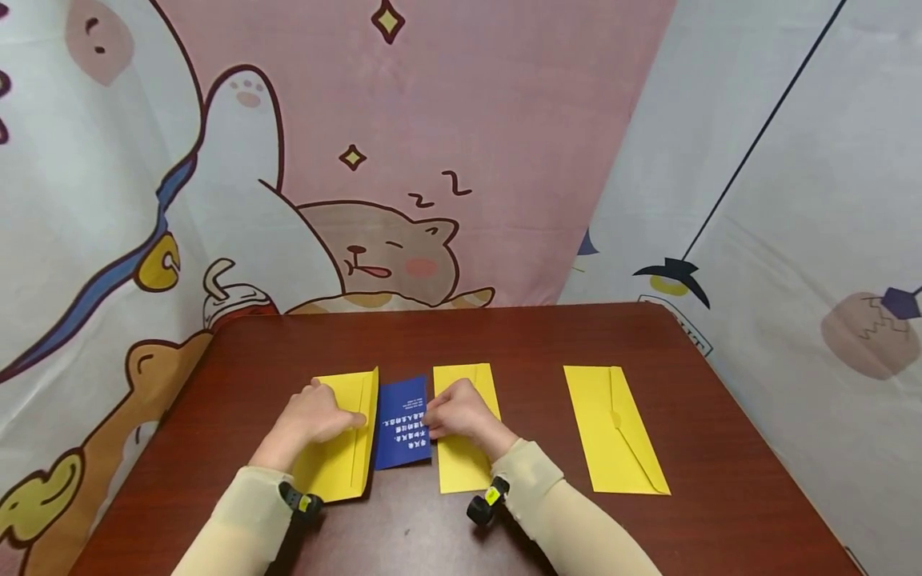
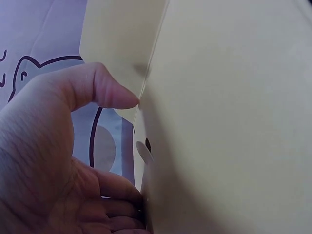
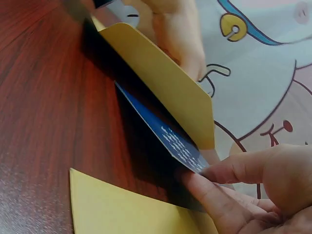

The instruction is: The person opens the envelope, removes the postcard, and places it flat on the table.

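My left hand holds a yellow envelope at the left of the table. Its thumb lies across the envelope's face, the tip at the flap crease in the left wrist view, the other fingers lower down against the paper. The flap stands raised along the envelope's right side. Beside that flap, a blue card with white printed characters is tilted up from the table. My right hand pinches the card's right edge between thumb and index finger. Below this hand lies a second yellow envelope, partly covered by it.
Farther right on the reddish-brown wooden table lies a third yellow envelope, its flap side up. A cartoon-printed cloth hangs behind and around the table. Each wrist wears a small black camera.
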Motion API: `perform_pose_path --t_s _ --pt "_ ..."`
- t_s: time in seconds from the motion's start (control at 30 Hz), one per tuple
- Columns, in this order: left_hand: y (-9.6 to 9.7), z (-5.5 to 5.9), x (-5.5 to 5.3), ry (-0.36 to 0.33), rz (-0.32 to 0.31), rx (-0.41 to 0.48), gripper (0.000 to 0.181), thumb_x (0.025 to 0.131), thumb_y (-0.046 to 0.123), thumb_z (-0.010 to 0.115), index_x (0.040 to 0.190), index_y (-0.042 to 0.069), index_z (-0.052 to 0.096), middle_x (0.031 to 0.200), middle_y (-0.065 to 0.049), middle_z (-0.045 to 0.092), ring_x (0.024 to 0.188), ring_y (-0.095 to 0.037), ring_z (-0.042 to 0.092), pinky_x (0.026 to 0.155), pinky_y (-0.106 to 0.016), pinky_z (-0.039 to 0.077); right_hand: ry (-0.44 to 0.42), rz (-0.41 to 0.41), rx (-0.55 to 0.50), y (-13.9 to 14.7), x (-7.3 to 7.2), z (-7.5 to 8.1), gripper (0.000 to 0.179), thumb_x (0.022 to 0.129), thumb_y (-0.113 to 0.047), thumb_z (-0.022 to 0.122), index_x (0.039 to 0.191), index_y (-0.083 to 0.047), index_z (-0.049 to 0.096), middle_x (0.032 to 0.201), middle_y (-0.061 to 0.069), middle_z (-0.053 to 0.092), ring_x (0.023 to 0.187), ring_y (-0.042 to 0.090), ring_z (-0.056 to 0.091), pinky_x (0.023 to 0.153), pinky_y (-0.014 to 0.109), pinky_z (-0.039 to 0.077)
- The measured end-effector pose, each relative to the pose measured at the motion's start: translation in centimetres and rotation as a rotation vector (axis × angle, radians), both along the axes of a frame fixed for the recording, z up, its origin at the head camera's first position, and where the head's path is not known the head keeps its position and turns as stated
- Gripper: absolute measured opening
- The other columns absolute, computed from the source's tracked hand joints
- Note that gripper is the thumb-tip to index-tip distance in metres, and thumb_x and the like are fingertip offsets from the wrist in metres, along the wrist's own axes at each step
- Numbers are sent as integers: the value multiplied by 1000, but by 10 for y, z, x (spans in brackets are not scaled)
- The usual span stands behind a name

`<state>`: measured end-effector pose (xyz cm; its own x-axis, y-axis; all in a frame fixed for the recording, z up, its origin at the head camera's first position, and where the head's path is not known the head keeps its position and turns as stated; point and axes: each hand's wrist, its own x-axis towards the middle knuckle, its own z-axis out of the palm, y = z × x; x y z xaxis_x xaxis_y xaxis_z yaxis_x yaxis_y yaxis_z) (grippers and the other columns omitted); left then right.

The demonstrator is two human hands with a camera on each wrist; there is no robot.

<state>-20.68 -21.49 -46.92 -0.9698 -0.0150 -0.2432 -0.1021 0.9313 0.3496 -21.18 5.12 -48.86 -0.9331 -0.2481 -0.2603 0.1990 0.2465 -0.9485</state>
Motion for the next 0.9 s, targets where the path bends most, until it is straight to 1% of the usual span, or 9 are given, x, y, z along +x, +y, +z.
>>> perform_pose_path --t_s 0.1,0.23,0.47,0.57,0.73,0.8,0.9 --pt "1 0 0 1 -7 -13 96 78 56 80 131 -20 55 136 -42 52 97 -45 59 89 -58 53 37 6 71 -4 3 3 10 82 8 82 86 10 73 76 14 72 59 22 73 58 32 62" --pt "3 -2 -1 -1 -11 -25 102 79 55 79 137 -22 50 144 -46 44 105 -50 57 96 -63 50 110 17 167 -8 6 8 11 81 8 84 80 7 73 71 11 71 57 21 73 55 31 61" --pt "5 -7 0 7 1 -38 104 78 55 79 138 -24 46 142 -47 43 111 -54 55 97 -64 49 272 36 333 -11 11 10 17 79 6 86 70 1 73 56 1 66 47 12 67 49 27 57" --pt "6 -7 0 21 -4 -49 100 77 54 79 133 -24 49 139 -47 45 107 -52 56 96 -63 49 330 51 379 -12 14 11 21 79 5 85 65 -2 72 50 -3 62 42 10 63 46 26 54" --pt "8 -8 1 50 -31 -78 93 77 53 79 126 -22 55 134 -46 48 99 -48 58 93 -61 51 420 66 482 -11 18 12 35 79 2 84 51 -10 66 41 -8 53 35 6 54 40 22 44" --pt "9 -9 1 57 -38 -88 94 77 53 79 128 -23 56 136 -47 48 99 -48 59 94 -61 51 453 67 530 -11 19 13 42 79 0 85 47 -13 61 39 -11 47 34 4 46 39 21 37" --pt "10 -9 2 54 -35 -93 99 76 52 80 132 -25 51 134 -47 48 97 -47 59 92 -60 52 483 65 558 -11 20 14 49 80 0 84 45 -14 53 40 -12 36 34 3 35 40 21 27"
